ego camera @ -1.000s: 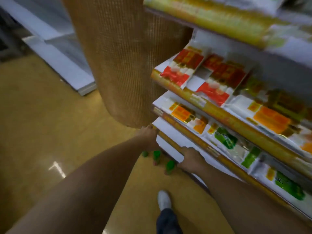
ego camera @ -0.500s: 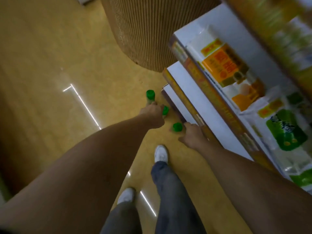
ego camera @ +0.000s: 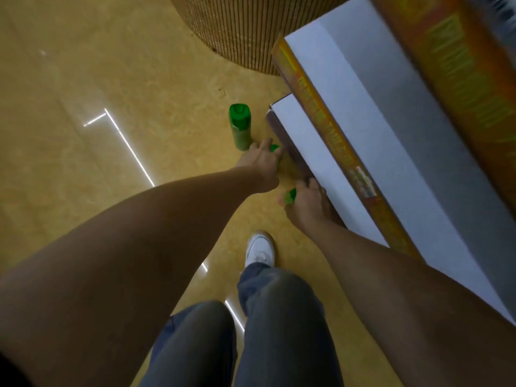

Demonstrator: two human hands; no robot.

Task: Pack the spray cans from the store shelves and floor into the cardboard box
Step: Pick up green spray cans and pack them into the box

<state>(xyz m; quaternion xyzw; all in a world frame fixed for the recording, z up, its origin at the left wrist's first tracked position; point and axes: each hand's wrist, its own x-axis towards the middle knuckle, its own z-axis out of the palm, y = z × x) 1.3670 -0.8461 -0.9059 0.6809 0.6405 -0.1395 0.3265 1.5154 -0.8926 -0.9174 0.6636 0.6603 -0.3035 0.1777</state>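
Three green spray cans stand on the yellow floor beside the bottom shelf. One spray can (ego camera: 239, 127) stands free, just beyond my left hand. My left hand (ego camera: 261, 164) reaches down over the middle can (ego camera: 275, 148) with its fingers wrapped around it; only the green cap shows. My right hand (ego camera: 307, 205) grips the nearest can (ego camera: 289, 196) against the shelf base, and a sliver of green shows by the thumb. No cardboard box is in view.
White store shelves (ego camera: 321, 152) with orange-yellow price strips run along the right. A ribbed brown column (ego camera: 237, 29) stands at the top, behind the cans. My legs and a white shoe (ego camera: 259, 250) are below the hands. Open floor lies to the left.
The view has tilted down to the floor. My left hand has settled onto the middle can, and my right hand has moved from the shelf edge onto the nearest can.
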